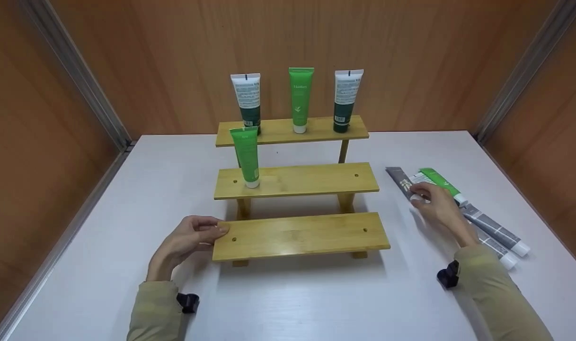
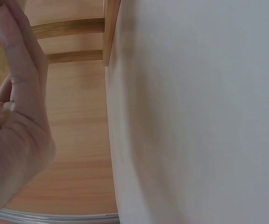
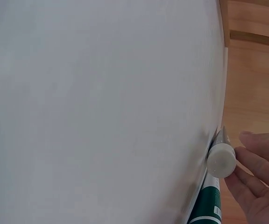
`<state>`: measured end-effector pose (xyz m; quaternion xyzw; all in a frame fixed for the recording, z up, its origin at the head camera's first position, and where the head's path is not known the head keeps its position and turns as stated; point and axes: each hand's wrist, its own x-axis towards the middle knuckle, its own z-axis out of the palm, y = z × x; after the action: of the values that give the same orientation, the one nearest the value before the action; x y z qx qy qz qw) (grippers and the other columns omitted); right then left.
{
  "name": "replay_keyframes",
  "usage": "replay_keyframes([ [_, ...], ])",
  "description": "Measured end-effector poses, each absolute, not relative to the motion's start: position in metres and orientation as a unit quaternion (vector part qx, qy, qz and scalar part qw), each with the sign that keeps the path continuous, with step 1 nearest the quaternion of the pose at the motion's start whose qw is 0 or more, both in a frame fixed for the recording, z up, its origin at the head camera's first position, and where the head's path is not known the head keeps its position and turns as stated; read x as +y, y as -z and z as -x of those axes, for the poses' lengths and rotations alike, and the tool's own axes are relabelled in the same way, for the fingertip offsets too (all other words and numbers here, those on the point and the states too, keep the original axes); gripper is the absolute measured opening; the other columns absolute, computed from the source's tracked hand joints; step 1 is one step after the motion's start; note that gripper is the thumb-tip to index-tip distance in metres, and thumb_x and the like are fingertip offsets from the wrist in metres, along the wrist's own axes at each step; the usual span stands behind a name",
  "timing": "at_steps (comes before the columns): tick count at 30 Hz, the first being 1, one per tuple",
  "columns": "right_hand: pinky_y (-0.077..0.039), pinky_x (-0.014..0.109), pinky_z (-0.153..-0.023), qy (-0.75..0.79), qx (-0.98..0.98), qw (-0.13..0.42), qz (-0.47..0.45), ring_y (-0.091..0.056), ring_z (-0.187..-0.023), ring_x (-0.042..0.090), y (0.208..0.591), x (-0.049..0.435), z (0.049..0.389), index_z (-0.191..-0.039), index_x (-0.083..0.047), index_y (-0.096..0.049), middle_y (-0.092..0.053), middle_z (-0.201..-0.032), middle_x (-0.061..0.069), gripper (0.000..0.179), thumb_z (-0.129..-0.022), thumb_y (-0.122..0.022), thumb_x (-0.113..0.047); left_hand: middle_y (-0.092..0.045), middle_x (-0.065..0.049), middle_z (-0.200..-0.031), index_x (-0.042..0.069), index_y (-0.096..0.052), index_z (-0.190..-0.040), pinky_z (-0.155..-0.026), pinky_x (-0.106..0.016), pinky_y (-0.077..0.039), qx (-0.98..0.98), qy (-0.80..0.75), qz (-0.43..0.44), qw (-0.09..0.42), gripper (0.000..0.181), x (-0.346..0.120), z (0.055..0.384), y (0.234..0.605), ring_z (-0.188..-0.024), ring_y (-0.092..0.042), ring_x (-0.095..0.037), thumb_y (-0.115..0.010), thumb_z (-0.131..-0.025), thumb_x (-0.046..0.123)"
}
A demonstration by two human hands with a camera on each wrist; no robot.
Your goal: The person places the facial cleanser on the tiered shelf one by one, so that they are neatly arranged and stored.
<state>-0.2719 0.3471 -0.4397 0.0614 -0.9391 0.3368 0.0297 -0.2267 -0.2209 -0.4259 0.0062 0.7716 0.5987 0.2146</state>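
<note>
A three-tier wooden stand point(image 1: 302, 236) stands mid-table. My left hand point(image 1: 186, 241) pinches the left end of its lowest shelf between thumb and fingers. On the right, my right hand point(image 1: 437, 206) is at a grey tube point(image 1: 400, 181), its fingers by the tube's white cap point(image 3: 221, 160). In the right wrist view the fingertips are beside that cap, and the thumb is apart from it. The top shelf bears a green tube point(image 1: 300, 99) between two white-and-dark-green tubes point(image 1: 248, 97). Another green tube point(image 1: 247, 156) stands at the middle shelf's left.
Right of the grey tube lie a green tube point(image 1: 441, 183), a white-and-dark-green tube point(image 3: 208, 205) and grey tubes with white caps point(image 1: 496, 227). Wood-grain panels point(image 1: 174, 61) enclose the white table point(image 1: 117, 199) at the back and sides.
</note>
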Motion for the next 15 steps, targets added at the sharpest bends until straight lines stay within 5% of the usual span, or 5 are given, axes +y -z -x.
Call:
replay_keyframes([
  [9,-0.053,0.056,-0.099,-0.316,-0.946,0.039,-0.055,-0.066,-0.112,0.047,0.437,0.353,0.262,-0.115,0.007,-0.067,-0.070,-0.116,0.029,0.025,-0.091,-0.066,0.002,-0.075,0.001,-0.099,-0.006,-0.060,-0.126,-0.081,-0.029,-0.061,0.770,-0.600,-0.005,0.216,0.048,-0.220,0.226,0.425,-0.090,-0.071,-0.012,-0.075,-0.091,0.024],
  [12,-0.057,0.033,-0.087,-0.310,-0.948,0.048,-0.052,-0.070,-0.103,0.043,0.436,0.355,0.258,-0.109,0.005,-0.070,-0.073,-0.108,0.026,0.021,-0.088,-0.070,0.002,-0.074,0.001,-0.099,-0.006,-0.059,-0.126,-0.081,-0.029,-0.061,0.770,-0.600,-0.005,0.215,0.049,-0.220,0.226,0.425,-0.090,-0.071,-0.012,-0.075,-0.091,0.024],
  [15,-0.046,0.012,-0.075,-0.304,-0.950,0.065,-0.042,-0.072,-0.096,0.037,0.435,0.358,0.254,-0.102,0.001,-0.073,-0.076,-0.100,0.021,0.016,-0.085,-0.074,0.001,-0.074,0.000,-0.099,-0.007,-0.059,-0.126,-0.081,-0.029,-0.061,0.770,-0.601,-0.002,0.215,0.049,-0.221,0.227,0.425,-0.090,-0.071,-0.012,-0.075,-0.091,0.023],
])
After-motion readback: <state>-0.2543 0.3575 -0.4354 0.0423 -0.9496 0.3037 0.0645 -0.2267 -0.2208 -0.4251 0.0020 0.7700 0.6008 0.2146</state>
